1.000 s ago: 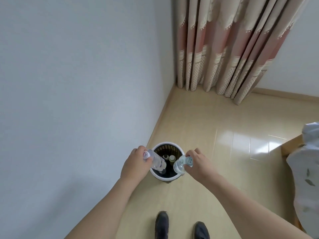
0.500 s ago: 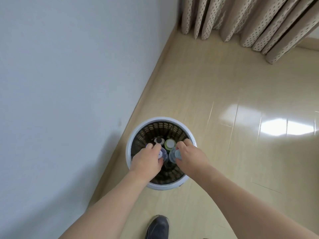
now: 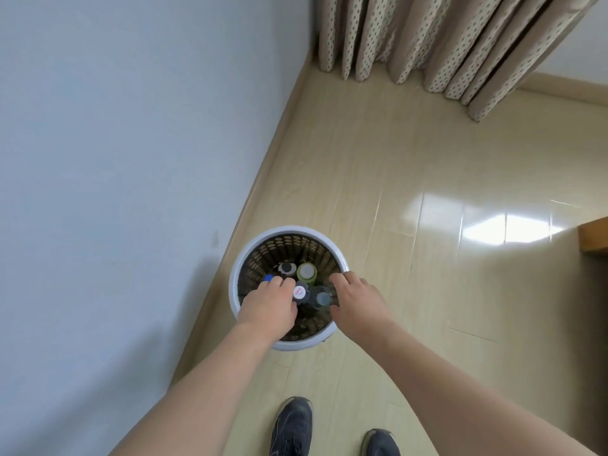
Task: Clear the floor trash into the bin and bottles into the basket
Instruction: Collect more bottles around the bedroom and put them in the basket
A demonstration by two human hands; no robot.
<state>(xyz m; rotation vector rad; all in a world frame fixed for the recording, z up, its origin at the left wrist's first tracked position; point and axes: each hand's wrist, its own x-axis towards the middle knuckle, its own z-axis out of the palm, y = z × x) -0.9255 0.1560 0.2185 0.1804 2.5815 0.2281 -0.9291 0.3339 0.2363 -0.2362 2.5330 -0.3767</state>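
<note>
left hand (image 3: 268, 306): curled, hold cannot be told | right hand (image 3: 357, 299): fingers spread, nothing held | bottles (image 3: 301, 292): stood upright between both hands in basket (image 3: 329, 240), frame middle

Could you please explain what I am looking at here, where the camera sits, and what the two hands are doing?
There is no machine here: a person wears one wide-angle camera on the head, looking forward and down, so you see their own arms and shoes. On the pale wooden floor, near the wall, stands a round basket with a white rim and perforated sides. Several bottles stand upright inside; you see mainly their caps, such as a white cap, a green bottle and a clear bottle. The left hand reaches into the basket beside a blue cap. The right hand hovers at the rim with relaxed fingers, holding nothing. A curtain hangs at the back.
</note>
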